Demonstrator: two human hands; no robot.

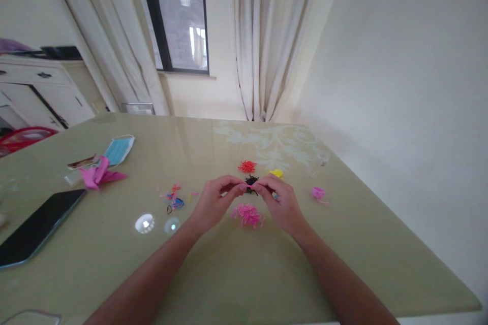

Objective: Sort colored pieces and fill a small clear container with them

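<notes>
Between the fingertips of my left hand [218, 199] and my right hand [279, 199], a short, thin pink strand [249, 186] is held across the gap. Both hands are closed in a pinch, thumb against finger. Right behind the strand lies a heap of black strands [251, 181], partly covered by my fingers. A loose pile of pink strands [248, 215] sits nearer to me, below the hands. Farther off are a red pile [247, 166] and a yellow pile [276, 173]. Something small and blue shows by my right fingers, mostly hidden.
Left of my hands lie mixed coloured pieces [175, 199]. Beyond them are a pink folded paper shape [99, 174], a blue face mask [119, 151] and a dark tablet-like device [40, 223]. A small pink item [318, 193] rests on the table [366, 259] at right, near the wall.
</notes>
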